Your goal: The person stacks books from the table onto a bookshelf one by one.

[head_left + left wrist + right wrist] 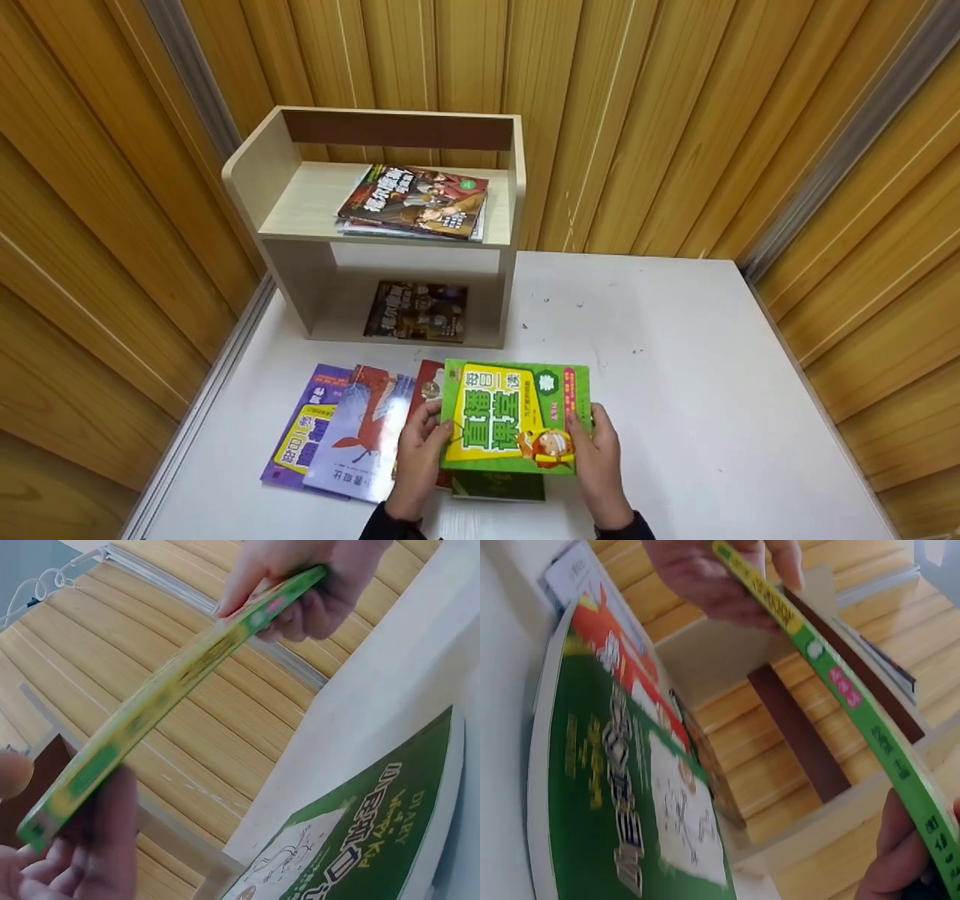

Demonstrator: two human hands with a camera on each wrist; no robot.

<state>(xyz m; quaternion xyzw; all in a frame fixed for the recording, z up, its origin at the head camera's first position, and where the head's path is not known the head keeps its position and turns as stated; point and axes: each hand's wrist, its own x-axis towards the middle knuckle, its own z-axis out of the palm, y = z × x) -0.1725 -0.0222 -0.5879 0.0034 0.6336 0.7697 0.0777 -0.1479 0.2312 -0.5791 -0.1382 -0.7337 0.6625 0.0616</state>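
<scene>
Both hands hold a green and yellow book (517, 416) above the table, its cover facing up. The left hand (418, 457) grips its left edge, thumb on the cover and fingers underneath. On the right edge, the right hand (602, 461) grips it the same way. Seen edge-on in the right wrist view, the book's green spine (847, 690) shows printed characters. Below it lies a dark green book (345, 832), mostly covered in the head view. Left of that are a red book (429, 375), a pale blue book with a red fox (367, 427) and a purple book (300, 450), overlapping.
A two-level wooden shelf (322, 238) stands at the back left of the white table (675, 390). A small stack of books (416, 201) lies on its upper level, and a dark-covered book (418, 311) lies on the lower. Wood-patterned walls (600, 127) enclose the table.
</scene>
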